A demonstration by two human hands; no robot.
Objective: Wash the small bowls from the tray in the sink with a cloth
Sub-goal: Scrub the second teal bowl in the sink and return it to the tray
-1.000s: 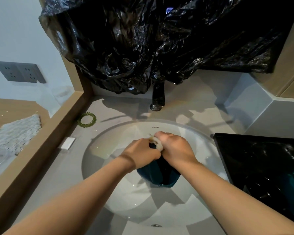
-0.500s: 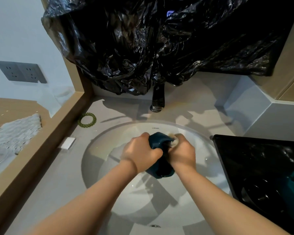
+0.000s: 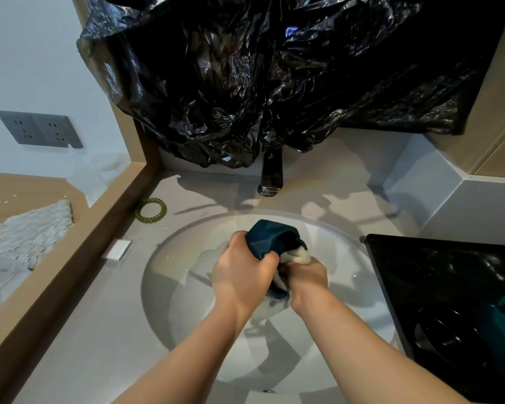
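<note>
Left hand (image 3: pixel 239 275) grips teal bowl (image 3: pixel 270 239) over sink (image 3: pixel 169 272) centre; right hand (image 3: pixel 306 279) clutches cloth (image 3: pixel 299 256), apparently inside. Best: rotate bowl steadily, scrub rim.

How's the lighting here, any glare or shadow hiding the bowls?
Head view: hard light throws sharp arm shadows across the sink; the black tray is dim with glare specks, its contents hard to read; the held teal bowl is clear; wide-angle edges bend.
</note>
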